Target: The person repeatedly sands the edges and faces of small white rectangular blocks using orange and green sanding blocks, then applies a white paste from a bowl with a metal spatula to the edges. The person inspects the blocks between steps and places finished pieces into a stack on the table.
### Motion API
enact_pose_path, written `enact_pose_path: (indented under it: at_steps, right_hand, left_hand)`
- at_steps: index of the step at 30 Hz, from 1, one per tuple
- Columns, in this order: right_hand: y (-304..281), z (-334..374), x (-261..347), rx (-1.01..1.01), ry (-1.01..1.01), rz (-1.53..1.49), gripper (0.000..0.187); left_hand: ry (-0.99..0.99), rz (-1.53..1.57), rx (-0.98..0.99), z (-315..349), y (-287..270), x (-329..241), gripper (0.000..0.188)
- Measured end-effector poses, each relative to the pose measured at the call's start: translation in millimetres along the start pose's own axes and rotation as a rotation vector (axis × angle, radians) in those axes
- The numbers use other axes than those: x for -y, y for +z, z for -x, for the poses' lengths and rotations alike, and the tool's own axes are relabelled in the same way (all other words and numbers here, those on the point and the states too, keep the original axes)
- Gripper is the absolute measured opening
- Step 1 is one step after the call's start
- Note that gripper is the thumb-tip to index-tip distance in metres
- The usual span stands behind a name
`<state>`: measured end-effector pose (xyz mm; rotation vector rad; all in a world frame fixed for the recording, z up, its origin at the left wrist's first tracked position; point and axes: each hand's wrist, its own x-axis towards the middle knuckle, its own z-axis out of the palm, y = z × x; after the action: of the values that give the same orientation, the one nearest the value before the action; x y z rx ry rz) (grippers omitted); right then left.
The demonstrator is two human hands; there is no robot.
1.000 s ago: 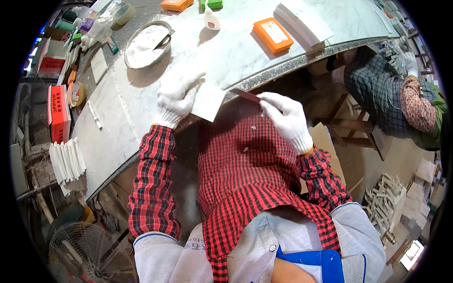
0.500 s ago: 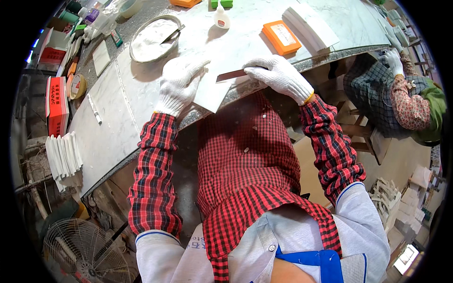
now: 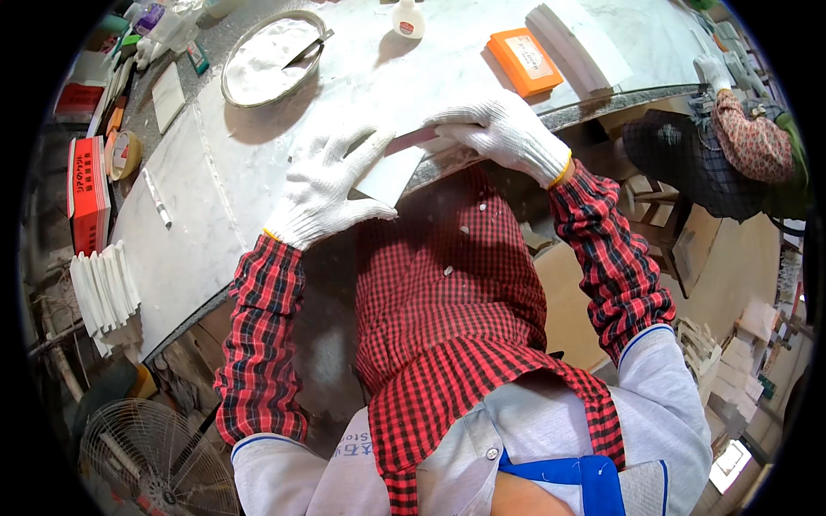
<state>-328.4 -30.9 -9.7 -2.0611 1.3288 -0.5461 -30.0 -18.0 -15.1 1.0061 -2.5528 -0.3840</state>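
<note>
A white flat piece with straight edges [image 3: 389, 178] lies at the near edge of the marble-topped table [image 3: 185, 258]. My left hand [image 3: 331, 185], in a white knit glove, is spread around its left end. The thumb is at the near corner and the fingers reach over the far side. My right hand [image 3: 508, 133], gloved too, pinches a thin reddish-brown strip [image 3: 420, 138] between thumb and fingers. The strip lies along the piece's far edge, partly hidden by the glove; whether the two touch I cannot tell.
A bowl of white powder [image 3: 267, 73] with a flat tool stands behind my left hand. Farther back are a small white bottle [image 3: 408, 19], an orange box [image 3: 525, 62] and white strips [image 3: 585, 52]. A pen [image 3: 157, 196] lies left. Another person [image 3: 748, 146] works at right.
My left hand has loosened and spread its fingers, its thumb moving to the piece's near corner. My right hand has shifted slightly left, and more of the brown strip is covered.
</note>
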Motion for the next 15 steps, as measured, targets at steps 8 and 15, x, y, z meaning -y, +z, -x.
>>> enact_pose_path:
  at_steps: [8, 15]
  right_hand:
    - [5.4, 6.3, 4.8, -0.061, -0.01, -0.032, 0.025]
    - [14.1, 14.6, 5.6, -0.131, -0.05, 0.006, 0.024]
  left_hand:
    - [0.011, 0.005, -0.036, -0.1, 2.8, 2.5, 0.102]
    - [-0.002, 0.011, -0.01, -0.1, 5.5, 6.9, 0.103]
